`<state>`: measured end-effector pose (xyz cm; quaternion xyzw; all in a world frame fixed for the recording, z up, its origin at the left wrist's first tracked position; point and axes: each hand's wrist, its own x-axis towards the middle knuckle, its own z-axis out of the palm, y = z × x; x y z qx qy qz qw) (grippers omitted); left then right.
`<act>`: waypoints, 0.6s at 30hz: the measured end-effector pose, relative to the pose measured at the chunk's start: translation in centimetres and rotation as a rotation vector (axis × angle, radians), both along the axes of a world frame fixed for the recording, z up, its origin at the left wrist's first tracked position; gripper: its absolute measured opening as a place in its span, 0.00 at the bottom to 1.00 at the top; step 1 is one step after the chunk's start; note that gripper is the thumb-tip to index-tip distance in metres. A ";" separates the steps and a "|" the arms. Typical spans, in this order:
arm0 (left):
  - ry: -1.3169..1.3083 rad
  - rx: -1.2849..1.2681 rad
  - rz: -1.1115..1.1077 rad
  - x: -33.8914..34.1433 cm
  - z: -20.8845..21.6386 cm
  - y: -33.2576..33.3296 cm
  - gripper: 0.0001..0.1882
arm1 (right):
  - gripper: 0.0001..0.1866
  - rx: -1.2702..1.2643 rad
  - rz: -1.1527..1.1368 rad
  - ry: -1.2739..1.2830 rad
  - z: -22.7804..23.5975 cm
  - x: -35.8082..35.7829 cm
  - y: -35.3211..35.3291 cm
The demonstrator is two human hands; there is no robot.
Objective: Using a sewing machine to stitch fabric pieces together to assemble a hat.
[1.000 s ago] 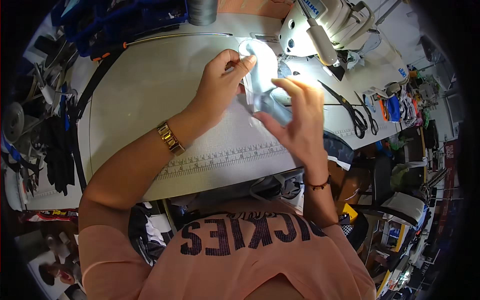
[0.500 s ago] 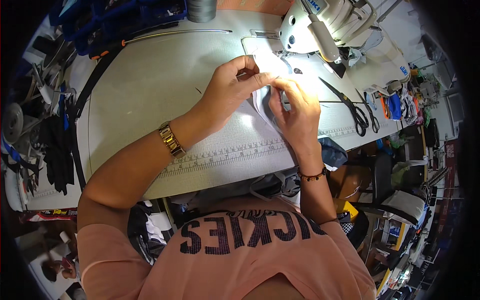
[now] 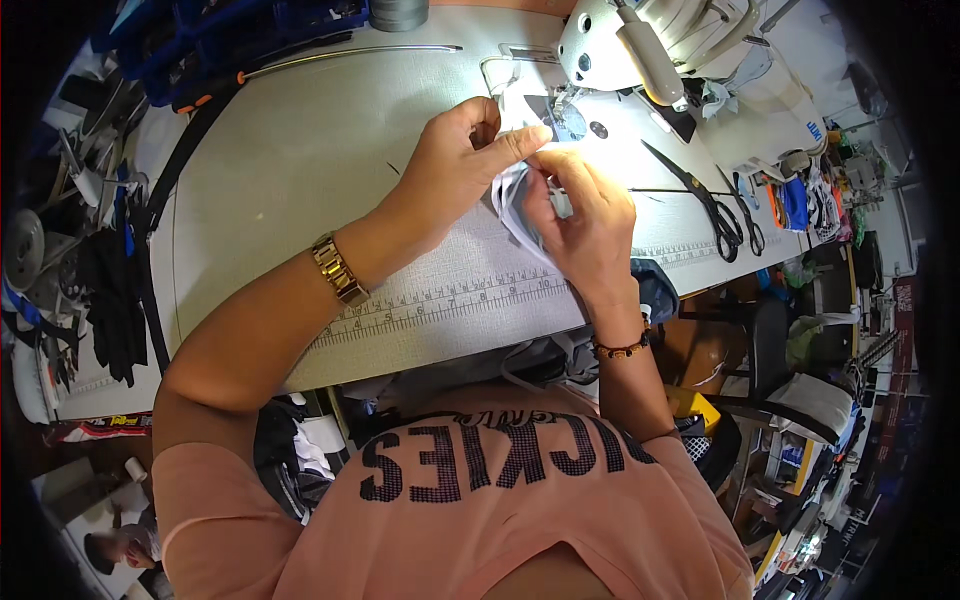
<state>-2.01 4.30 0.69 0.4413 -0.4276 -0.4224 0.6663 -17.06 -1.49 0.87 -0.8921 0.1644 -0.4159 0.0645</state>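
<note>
A strip of white and grey-blue fabric (image 3: 512,212) lies in layers on the table, running from beneath the sewing machine's (image 3: 605,55) needle area down toward the table's front edge. My left hand (image 3: 468,160) pinches its upper left side, the thumb stretched across the top and the other fingers curled under. Close beside it, my right hand (image 3: 590,215) is closed on the same fabric, thumb and index finger bent together near the left thumb. The fingertips partly cover the gripped edge. Bright lamp light washes out the cloth near the needle.
Black-handled scissors (image 3: 712,208) lie right of the machine, with smaller snips (image 3: 748,225) beside them. A long screwdriver (image 3: 350,52) lies at the back left, near a blue parts tray (image 3: 215,55) and a grey thread cone (image 3: 398,14). A ruler scale (image 3: 450,305) runs along the front edge.
Both hands have shifted slightly left, still holding the fabric. The cloth near the needle has turned, showing more grey-blue there, and its layers are more spread below the fingers.
</note>
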 end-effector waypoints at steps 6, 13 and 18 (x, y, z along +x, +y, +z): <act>-0.008 -0.044 0.072 0.8 -0.4 -0.4 0.17 | 0.08 0.369 -0.208 -0.083 0.3 -1.3 -0.4; -0.478 -0.398 0.284 2.3 -0.7 -1.0 0.15 | 0.10 0.210 0.067 -0.090 0.0 -1.3 0.2; -0.386 -0.365 0.155 2.5 -1.0 -1.0 0.14 | 0.12 0.180 0.132 -0.094 0.2 -1.3 -0.3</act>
